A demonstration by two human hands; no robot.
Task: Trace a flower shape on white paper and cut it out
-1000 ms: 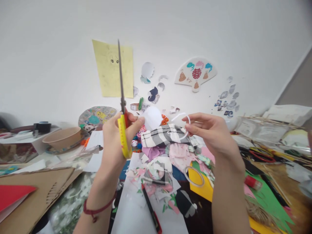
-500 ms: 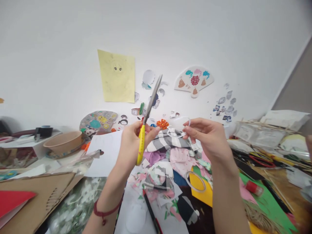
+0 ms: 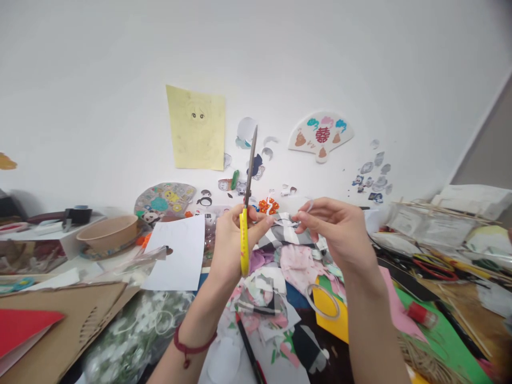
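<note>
My left hand (image 3: 232,242) is closed round yellow-handled scissors (image 3: 244,242), their blades together and pointing up. Its thumb and forefinger also pinch one end of a thin white strip (image 3: 284,220), possibly cord. On the right, my right hand (image 3: 336,229) pinches the same strip between thumb and fingertips, part of it curling above the forefinger. The strip bridges the small gap between both hands. Behind and below it lies black-and-white checked fabric (image 3: 276,234), with pink fabric (image 3: 298,261) under that.
Paper and fabric scraps (image 3: 260,293) cover the middle of the table, with a dark pencil (image 3: 248,341) among them. A tape roll (image 3: 337,311) rests on yellow paper. Cardboard (image 3: 92,304) lies left; a red thread spool (image 3: 422,314) is right. A wall stands behind.
My left hand has moved right with the scissors, which now stand more upright. My hands are closer together, and the loop of white strip by the right hand looks smaller.
</note>
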